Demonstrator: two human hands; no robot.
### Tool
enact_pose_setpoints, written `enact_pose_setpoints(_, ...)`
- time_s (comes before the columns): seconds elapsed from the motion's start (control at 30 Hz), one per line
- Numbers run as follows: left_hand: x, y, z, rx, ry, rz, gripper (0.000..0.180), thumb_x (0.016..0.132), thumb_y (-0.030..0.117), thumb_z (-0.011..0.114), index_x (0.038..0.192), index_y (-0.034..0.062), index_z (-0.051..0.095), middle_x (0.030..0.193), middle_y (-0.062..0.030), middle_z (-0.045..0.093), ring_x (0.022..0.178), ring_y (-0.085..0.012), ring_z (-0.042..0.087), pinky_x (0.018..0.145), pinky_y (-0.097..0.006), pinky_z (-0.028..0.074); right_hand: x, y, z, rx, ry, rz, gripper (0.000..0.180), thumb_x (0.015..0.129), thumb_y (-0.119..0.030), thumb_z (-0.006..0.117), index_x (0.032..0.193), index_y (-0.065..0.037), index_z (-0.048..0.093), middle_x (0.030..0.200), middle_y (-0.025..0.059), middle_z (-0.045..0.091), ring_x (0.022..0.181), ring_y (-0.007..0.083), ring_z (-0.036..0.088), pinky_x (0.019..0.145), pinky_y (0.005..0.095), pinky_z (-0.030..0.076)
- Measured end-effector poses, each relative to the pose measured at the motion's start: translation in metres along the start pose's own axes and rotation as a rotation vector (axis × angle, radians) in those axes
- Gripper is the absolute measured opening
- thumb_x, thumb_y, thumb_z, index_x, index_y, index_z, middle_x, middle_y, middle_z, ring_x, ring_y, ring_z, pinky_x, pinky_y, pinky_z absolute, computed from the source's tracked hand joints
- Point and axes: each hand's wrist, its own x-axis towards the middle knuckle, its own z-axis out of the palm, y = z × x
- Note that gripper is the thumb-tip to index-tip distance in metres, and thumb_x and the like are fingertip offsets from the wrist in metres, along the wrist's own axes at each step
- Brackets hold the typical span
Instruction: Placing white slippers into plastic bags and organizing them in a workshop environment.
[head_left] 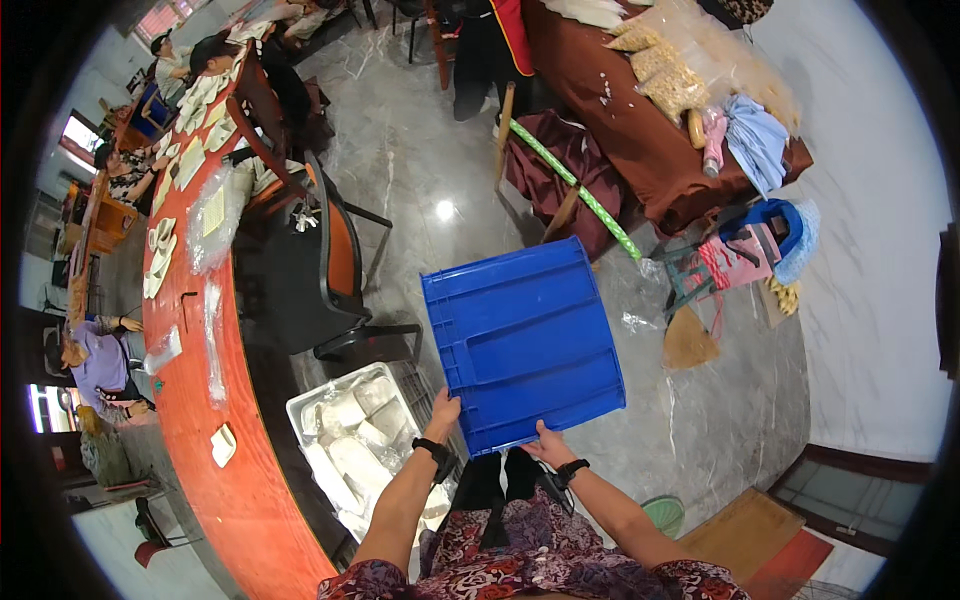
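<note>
Blue crate [530, 345], held clear of the person's body above the floor [400, 120], with a broad ribbed face turned to view. The left hand [446, 416] is clamped on the rim at the crate's near left corner; the right hand [547, 446] is closed on the near edge, right of its middle. The spread grip probably keeps so wide and flat-sided a load level, and the bent arms likely spare the wrists. Just left of the left hand, a white crate [335, 383] holds pale pieces [355, 462], several seemingly wrapped in clear film, perhaps against dust; it stands close to the tabletop [215, 510], presumably within easy reach. On the tabletop, a lone white piece [223, 446] lies toward the near end, with clear plastic [213, 335] farther along the right edge. A chair [342, 250] stands beside that edge; a person [100, 362] sits beyond the left one. The floor is grey, veined and glossy, meeting a pale wall [870, 180] at its right edge.
</note>
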Motion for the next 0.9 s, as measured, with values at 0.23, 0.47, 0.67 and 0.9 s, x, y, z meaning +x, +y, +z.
enact_pose_setpoints(0.23,0.046,0.030,-0.044,-0.152,0.144,-0.026,0.034,0.079,-0.001,0.042,0.113,-0.0013,0.044,0.099,-0.0106,0.056,0.086,-0.0176,0.053,0.077,-0.029,0.041,0.027,-0.024,0.077,-0.151,-0.038,-0.018,0.034,0.088,-0.021,0.047,0.115,-0.007,0.033,0.107,0.0117,0.050,0.089,0.0291,0.056,0.072,0.0434,0.050)
enact_pose_setpoints(0.47,0.068,0.063,-0.063,-0.359,0.235,0.182,0.041,0.079,0.001,0.049,0.119,0.0017,0.041,0.107,-0.0111,0.053,0.096,-0.0182,0.051,0.082,-0.029,0.040,0.066,-0.067,0.177,-0.199,-0.042,-0.081,0.030,0.087,-0.023,0.050,0.107,-0.003,0.041,0.098,0.0148,0.054,0.081,0.0299,0.058,0.068,0.0451,0.051)
enact_pose_setpoints(0.67,0.102,0.081,-0.056,0.004,0.539,0.044,0.038,0.080,0.007,0.051,0.116,0.0035,0.043,0.109,-0.0151,0.051,0.100,-0.0252,0.049,0.088,-0.034,0.036,0.093,-0.123,0.272,-0.252,-0.001,-0.077,0.037,0.086,-0.025,0.050,0.112,-0.001,0.038,0.099,0.0161,0.054,0.080,0.0327,0.059,0.069,0.0453,0.051)
enact_pose_setpoints(0.9,0.206,0.153,-0.040,-0.340,0.587,-0.095,0.034,0.085,0.016,0.048,0.117,0.0099,0.036,0.101,-0.0105,0.050,0.083,-0.0232,0.051,0.073,-0.039,0.042,0.156,-0.218,0.361,-0.263,0.003,-0.021,0.035,0.086,-0.024,0.052,0.109,-0.002,0.036,0.098,0.0176,0.054,0.072,0.0311,0.060,0.064,0.0434,0.052)
